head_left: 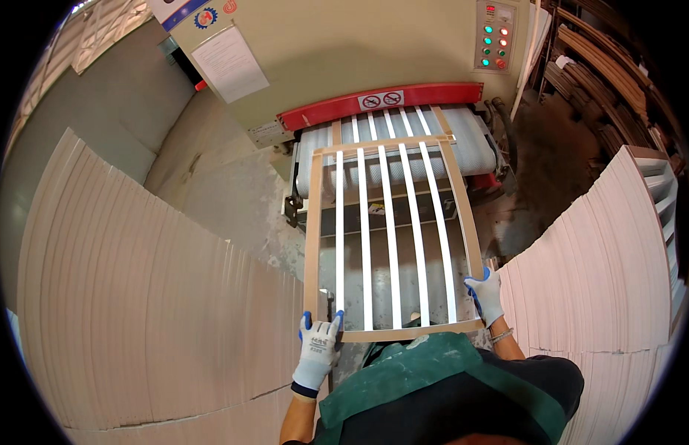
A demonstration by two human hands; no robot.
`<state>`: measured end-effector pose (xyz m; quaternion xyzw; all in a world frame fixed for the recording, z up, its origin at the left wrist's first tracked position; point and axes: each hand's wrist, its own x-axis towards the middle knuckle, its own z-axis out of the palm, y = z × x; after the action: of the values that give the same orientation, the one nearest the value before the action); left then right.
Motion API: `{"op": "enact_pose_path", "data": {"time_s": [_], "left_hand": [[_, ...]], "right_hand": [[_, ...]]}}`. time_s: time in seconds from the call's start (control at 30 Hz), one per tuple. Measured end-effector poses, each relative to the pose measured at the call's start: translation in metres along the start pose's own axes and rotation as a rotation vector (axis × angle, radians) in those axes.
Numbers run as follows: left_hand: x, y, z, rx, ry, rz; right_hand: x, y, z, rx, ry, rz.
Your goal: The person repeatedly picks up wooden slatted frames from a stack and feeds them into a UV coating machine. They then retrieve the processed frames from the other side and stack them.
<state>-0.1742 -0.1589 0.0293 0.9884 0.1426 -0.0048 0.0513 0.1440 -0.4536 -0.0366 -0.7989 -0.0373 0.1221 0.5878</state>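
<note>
I hold a wooden slatted frame (393, 145) with a tan rim and several white slats flat in front of me. My left hand (318, 350), in a white glove with blue fingertips, grips its near left corner. My right hand (486, 294), gloved the same way, grips the near right corner. The frame's far end rests on the pale ribbed conveyor belt (474, 144) of a beige machine (344, 52). Another slatted frame (404, 120) lies on the belt under a red guard bar (381, 104).
Tall stacks of pale flat panels stand at my left (137, 297) and right (604, 259). A control panel with green and red lights (495, 37) is on the machine's upper right. Curved wooden strips (604, 67) are racked at far right. The floor (226, 193) is grey concrete.
</note>
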Motion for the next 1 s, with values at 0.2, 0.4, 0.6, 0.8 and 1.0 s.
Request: {"op": "enact_pose_path", "data": {"time_s": [0.2,0.4,0.6,0.8,1.0], "left_hand": [[0.015,0.004,0.027,0.015,0.019,0.069],[0.037,0.011,0.03,0.022,0.031,0.065],[0.07,0.007,0.031,0.025,0.032,0.049],[0.096,0.001,0.031,-0.013,0.047,0.024],[0.122,-0.008,0.032,0.006,-0.005,0.019]], "right_hand": [[0.01,0.021,-0.014,-0.105,0.027,0.025],[0.049,0.026,-0.012,-0.132,-0.019,-0.011],[0.081,0.012,-0.005,-0.197,-0.028,-0.032],[0.106,0.0,0.006,-0.642,0.027,-0.267],[0.133,-0.017,0.02,-0.871,-0.093,-0.195]]}}
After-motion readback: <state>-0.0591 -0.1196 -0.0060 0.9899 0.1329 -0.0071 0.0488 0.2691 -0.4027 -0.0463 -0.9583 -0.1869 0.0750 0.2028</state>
